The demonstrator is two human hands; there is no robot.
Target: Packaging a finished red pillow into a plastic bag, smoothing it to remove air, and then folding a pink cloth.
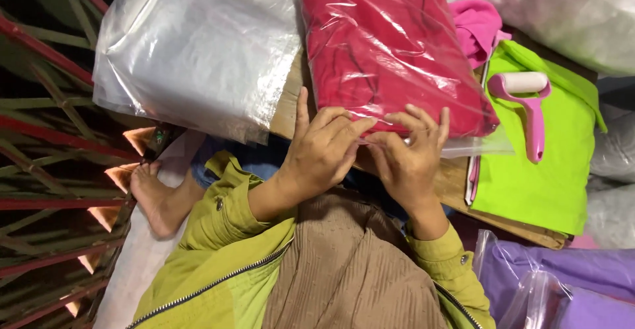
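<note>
Both hands, left hand (321, 153) and right hand (407, 157), mid-frame, fingers pinched shut on open edge of clear plastic bag holding folded red cloth (390, 51), pressing it flat on wooden bench (456, 177); pink lint roller (526, 100) right.

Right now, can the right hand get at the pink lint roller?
Probably yes. The right hand is busy at the open edge of the bagged red garment, but the lint roller lies uncovered on the green cloth just to its right, nothing between.
</note>
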